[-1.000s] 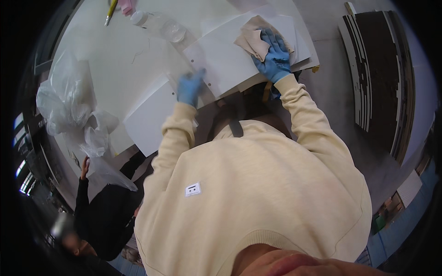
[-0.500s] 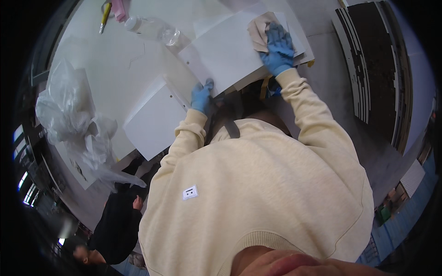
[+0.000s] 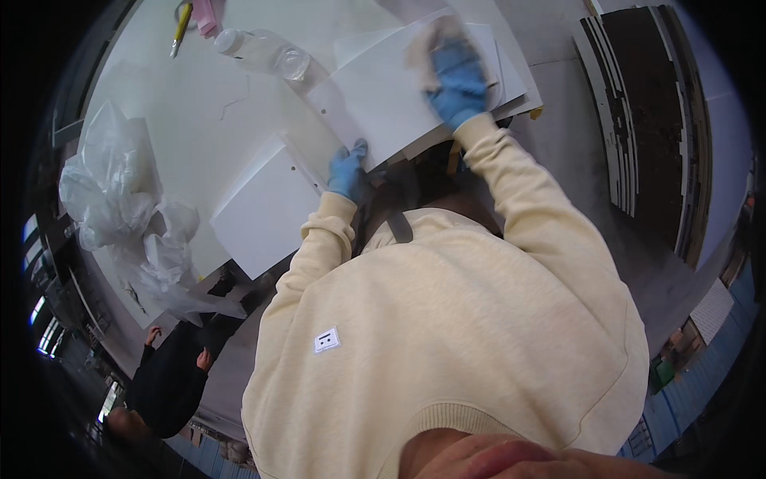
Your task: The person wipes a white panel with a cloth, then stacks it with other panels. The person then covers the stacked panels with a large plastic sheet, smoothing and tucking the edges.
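On the white panel (image 3: 383, 96) lying across the counter (image 3: 199, 104), my right hand (image 3: 459, 80), in a blue glove, presses flat on a tan cloth (image 3: 431, 44) near the panel's far right end. The hand is blurred, and only a scrap of cloth shows past my fingers. Half a second ago that hand and cloth sat a little nearer the panel's right edge; now they have slid leftward along it. My left hand (image 3: 349, 169), also gloved in blue, grips the panel's near edge, fingers curled over the rim, much where it was before. So my hands are well apart, one at each end of the panel: left clamped on the edge, right spread open on the cloth.

Left of the panel, and partly under it, a second white board (image 3: 263, 207) with small holes lies at the counter's near edge. Beyond the panel's far left corner a clear plastic bottle (image 3: 263, 54) lies on its side, and farther off in that direction are a yellow-handled tool (image 3: 182, 28) and a pink object (image 3: 209, 12). Well to the left of the panel, a heap of crumpled clear plastic wrap (image 3: 128, 223) spills over the counter's edge. Right of the panel, past the counter, dark and white boards (image 3: 638, 120) stand stacked on the floor. On my cream sleeve, nearer me than the panel, sits a small square white tag (image 3: 325, 340) with dark marks. Below the wrap, another person in dark clothes (image 3: 163, 383) stands.
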A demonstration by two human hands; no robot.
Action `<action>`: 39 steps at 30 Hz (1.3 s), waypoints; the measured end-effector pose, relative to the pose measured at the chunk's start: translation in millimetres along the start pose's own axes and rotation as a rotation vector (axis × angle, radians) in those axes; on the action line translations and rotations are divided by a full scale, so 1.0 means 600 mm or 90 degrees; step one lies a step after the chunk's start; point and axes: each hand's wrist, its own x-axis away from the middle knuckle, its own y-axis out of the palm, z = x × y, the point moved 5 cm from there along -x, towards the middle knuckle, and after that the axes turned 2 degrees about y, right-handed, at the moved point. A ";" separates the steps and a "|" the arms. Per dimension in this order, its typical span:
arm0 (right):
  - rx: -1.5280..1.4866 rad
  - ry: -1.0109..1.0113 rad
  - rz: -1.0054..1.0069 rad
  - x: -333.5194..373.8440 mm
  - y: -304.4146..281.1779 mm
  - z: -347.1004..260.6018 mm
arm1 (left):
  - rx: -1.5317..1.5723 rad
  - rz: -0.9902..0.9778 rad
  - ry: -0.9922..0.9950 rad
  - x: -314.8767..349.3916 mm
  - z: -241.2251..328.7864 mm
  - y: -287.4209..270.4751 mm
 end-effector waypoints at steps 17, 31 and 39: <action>-0.017 0.029 -0.206 0.048 0.046 -0.056 | -0.137 0.024 0.043 -0.048 -0.019 -0.044; -0.340 0.048 -0.156 0.027 0.058 0.018 | -0.117 0.046 0.032 -0.040 -0.025 -0.035; -0.112 -0.085 -0.261 0.052 0.093 -0.082 | -0.097 0.017 0.000 -0.055 -0.050 -0.072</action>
